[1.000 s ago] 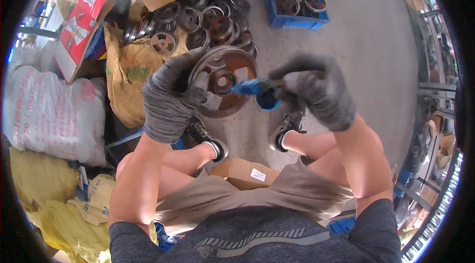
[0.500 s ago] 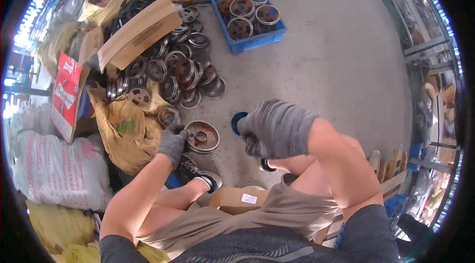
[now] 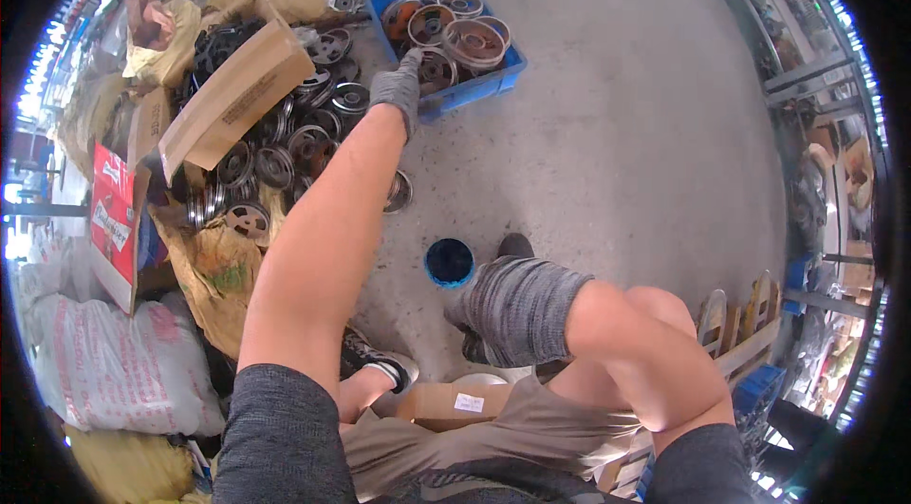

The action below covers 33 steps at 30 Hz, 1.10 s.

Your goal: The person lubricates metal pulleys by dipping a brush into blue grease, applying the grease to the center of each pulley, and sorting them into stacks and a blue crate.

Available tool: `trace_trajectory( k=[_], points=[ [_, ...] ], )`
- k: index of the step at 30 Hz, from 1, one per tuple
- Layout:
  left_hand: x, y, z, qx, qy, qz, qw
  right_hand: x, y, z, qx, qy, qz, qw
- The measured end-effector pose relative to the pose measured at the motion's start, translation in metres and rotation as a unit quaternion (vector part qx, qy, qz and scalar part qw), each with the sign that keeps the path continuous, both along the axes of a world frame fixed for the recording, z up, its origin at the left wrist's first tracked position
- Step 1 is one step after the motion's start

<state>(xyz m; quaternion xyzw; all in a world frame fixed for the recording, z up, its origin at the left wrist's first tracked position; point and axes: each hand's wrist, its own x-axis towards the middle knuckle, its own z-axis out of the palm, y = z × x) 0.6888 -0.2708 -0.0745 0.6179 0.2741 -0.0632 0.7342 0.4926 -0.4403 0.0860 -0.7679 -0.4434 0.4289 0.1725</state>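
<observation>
Two gloved hands, each busy with its own thing. My left hand (image 3: 399,86) stretches out toward twelve o'clock, arm fully extended, its grey-gloved fingers (image 3: 411,60) lying over the near edge of the blue crate (image 3: 486,86). Whether those fingers are curled on a part or just resting there I cannot tell, since the back of the glove hides the palm. Inside the crate sit several metal pulley wheels (image 3: 472,39), laid flat and overlapping, some rust-orange, some bare grey; kept in the crate, they stay apart from the loose ones.

At ten o'clock from my knees, a heap of loose pulley wheels (image 3: 275,162) sprawls on the concrete floor (image 3: 617,124), partly under a folded cardboard sheet (image 3: 237,96) that leans across them. One stray wheel (image 3: 399,191) peeks out from behind my forearm.

My right hand (image 3: 517,305) stays low and close, at about five o'clock from the crate, glove bunched and fingers folded inward; I cannot see anything in it. Just beside it at eleven o'clock stands a small round blue tub (image 3: 449,262), open-topped on the floor within easy reach. Sacks (image 3: 104,362) pile up at my eight o'clock
</observation>
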Motion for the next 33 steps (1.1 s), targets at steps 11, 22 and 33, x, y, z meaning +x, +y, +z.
trace_trajectory(
  k=[11,22,33],
  points=[
    [-0.293,0.266,-0.191,0.338,0.124,-0.320,0.876,-0.009,0.006,-0.005,0.020,0.023,0.009,0.999],
    [-0.289,0.331,-0.214,0.531,0.319,-0.143,0.772,0.002,0.055,-0.001,-0.093,-0.032,-0.014,0.995],
    [-0.238,0.325,-0.218,0.609,0.273,-0.254,0.700,-0.007,0.070,0.017,-0.062,-0.030,-0.075,0.995]
  ],
)
